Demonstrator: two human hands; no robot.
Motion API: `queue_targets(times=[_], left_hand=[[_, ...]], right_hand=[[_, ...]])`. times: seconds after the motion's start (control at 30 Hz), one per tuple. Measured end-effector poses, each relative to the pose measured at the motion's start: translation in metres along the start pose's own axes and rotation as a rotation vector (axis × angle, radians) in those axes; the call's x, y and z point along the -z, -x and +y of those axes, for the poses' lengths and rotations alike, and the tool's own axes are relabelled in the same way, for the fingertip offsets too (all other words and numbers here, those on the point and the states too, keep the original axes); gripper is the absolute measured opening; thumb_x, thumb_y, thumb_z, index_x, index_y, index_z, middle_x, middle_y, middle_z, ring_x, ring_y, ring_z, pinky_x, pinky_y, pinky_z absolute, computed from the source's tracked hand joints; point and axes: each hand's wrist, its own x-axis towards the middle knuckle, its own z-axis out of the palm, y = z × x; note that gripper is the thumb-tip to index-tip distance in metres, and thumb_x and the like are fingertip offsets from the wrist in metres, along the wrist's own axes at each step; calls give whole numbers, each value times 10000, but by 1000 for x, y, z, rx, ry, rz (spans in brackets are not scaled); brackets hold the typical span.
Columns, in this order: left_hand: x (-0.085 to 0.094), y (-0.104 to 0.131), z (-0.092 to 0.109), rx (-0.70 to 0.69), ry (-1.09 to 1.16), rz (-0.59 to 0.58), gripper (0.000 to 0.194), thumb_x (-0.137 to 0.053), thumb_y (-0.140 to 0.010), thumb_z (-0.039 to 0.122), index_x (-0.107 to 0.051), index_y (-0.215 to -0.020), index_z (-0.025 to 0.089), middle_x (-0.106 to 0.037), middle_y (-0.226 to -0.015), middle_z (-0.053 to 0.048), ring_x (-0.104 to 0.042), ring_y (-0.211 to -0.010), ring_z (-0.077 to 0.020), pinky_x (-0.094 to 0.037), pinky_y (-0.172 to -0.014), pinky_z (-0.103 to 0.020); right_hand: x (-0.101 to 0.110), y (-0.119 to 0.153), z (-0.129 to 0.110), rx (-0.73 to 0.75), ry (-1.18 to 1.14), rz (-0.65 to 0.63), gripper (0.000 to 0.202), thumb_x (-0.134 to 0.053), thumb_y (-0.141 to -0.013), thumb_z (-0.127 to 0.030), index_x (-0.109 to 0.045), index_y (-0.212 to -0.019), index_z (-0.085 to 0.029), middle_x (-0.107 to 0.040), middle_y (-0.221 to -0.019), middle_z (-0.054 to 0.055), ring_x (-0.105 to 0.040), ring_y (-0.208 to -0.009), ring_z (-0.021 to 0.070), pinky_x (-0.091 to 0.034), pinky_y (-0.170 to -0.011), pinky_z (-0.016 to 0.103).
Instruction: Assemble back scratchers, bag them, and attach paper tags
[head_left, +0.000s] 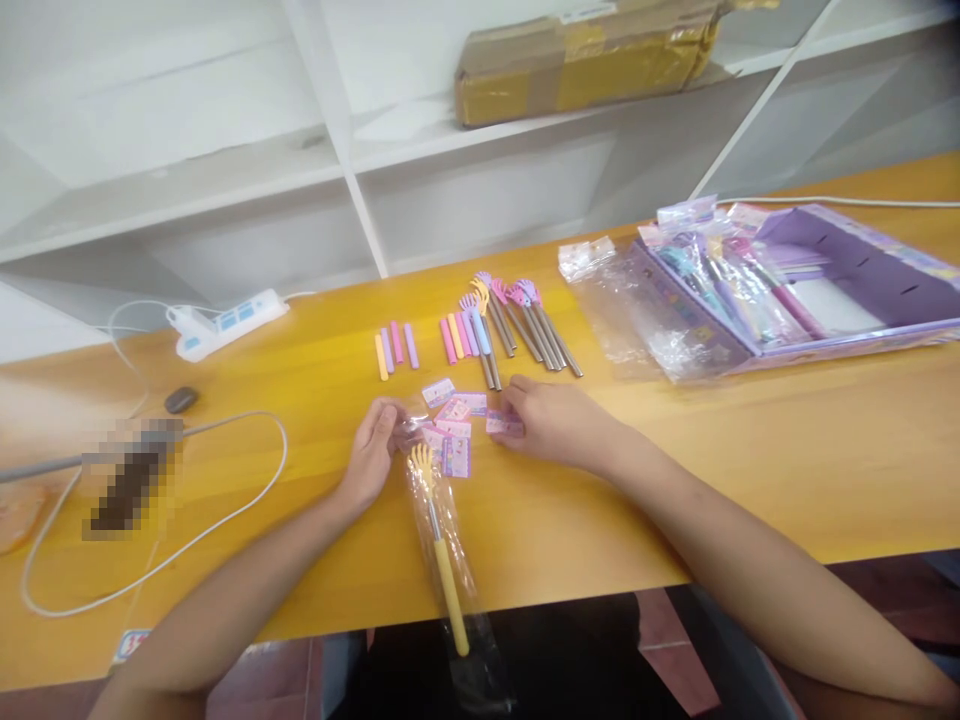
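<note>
Yellow scratcher [451, 595] right up close to you!

It lies inside a clear bag [460, 548], at six o'clock from the pile of printed cards [453, 428], claw toward the pile, handle toward your lap. The bag's lower end runs past the near edge of the surface [562, 540], over dark clothing. Now to nine o'clock: your left hand [371, 455] has the bag's upper end, thumb and fingers closed on the crinkled plastic! Across at three, your right hand [536, 420] is narrow, fingers bunched on one printed card [502, 424] just beside the pile.

Look up to eleven: four loose handles [397, 342] in yellow, lilac, pink and purple stand in a row. At twelve, another colourful handle group [455, 338], and touching distance from it, at one, the metal-rod scratchers [536, 325] with claws in purple, pink and yellow, pointing away from you!

Swing between two and three: a purple box [900, 265] with bagged scratchers [739, 285] over its near-left side, and clear plastic bags [611, 300] spread beside it. Out at ten sits the white power strip [240, 318]; at nine, a small black object [181, 400]. High toward one, a taped cardboard box [585, 70] rests on the shelf [405, 145].
</note>
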Motion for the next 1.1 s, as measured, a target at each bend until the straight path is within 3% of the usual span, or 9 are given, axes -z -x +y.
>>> queue_targets(times=[0.17,0.27,0.43,0.57,0.7,0.8,0.93,1.0,1.1], left_hand=[[2,-1,-3,49,-33,-23,420,-736,-960,610,-610,-989,210,-722,-878,0,-738,-762,-148,-603,-707,-245],[1,-1,-5,54,-41,-28,390,-737,-971,577,-625,-1001,204,-734,-914,-7,-762,-806,-166,-635,-770,-287],[0,0,-3,52,-62,-54,408,-747,-958,581,-636,-997,190,-750,-940,-19,-788,-821,-195,-654,-824,-340],[0,2,-2,67,-103,-101,409,-722,-979,577,-627,-1057,187,-796,-978,-60,-812,-880,-251,-650,-846,-390],[0,2,-2,43,-118,-153,380,-719,-987,556,-641,-997,185,-810,-1036,-82,-810,-936,-264,-644,-886,-413],[-1,1,-1,13,-171,-153,393,-722,-979,567,-684,-982,176,-802,-1026,-78,-793,-959,-259,-631,-931,-415],[-2,1,2,-50,-301,-141,409,-723,-973,577,-749,-975,169,-795,-991,-69,-760,-969,-242,-607,-923,-356],[-3,1,5,-46,-330,-163,431,-712,-971,597,-770,-1001,171,-800,-979,-67,-753,-930,-239,-606,-885,-345],[-5,2,7,-49,-360,-191,460,-716,-952,626,-785,-981,171,-800,-925,-59,-735,-837,-224,-604,-810,-332]], right_hand=[[1,0,0,32,-212,-59,301,-783,-883,-426,-648,-947,-166,-703,-1026,87,-630,-780,179,-380,-661,286],[2,0,2,74,-326,-101,273,-820,-834,-330,-610,-910,-173,-689,-912,46,-561,-699,145,-331,-618,272],[-3,-1,-2,285,-619,-119,182,-640,-1006,-234,-635,-1181,-185,-725,-991,43,-627,-794,157,-417,-707,264],[-10,-6,-12,406,-855,24,179,-534,-1092,-257,-661,-1205,-200,-736,-1111,57,-669,-940,161,-488,-847,285],[-15,-8,-20,345,-976,246,132,-702,-1011,-317,-671,-999,-189,-721,-997,38,-650,-930,159,-498,-831,285],[-17,-6,-24,304,-1150,250,245,-763,-973,-370,-617,-907,-185,-688,-883,20,-625,-798,131,-511,-736,272],[-21,-7,-30,350,-1422,214,254,-710,-1016,-358,-601,-1183,-201,-699,-963,28,-666,-768,118,-554,-680,263],[-24,-8,-34,407,-1440,238,248,-672,-1042,-342,-598,-1238,-209,-711,-999,36,-702,-807,129,-585,-715,279],[-26,-9,-37,381,-1230,451,118,-675,-1047,-306,-677,-1109,-206,-727,-1016,44,-704,-903,148,-580,-834,316]])
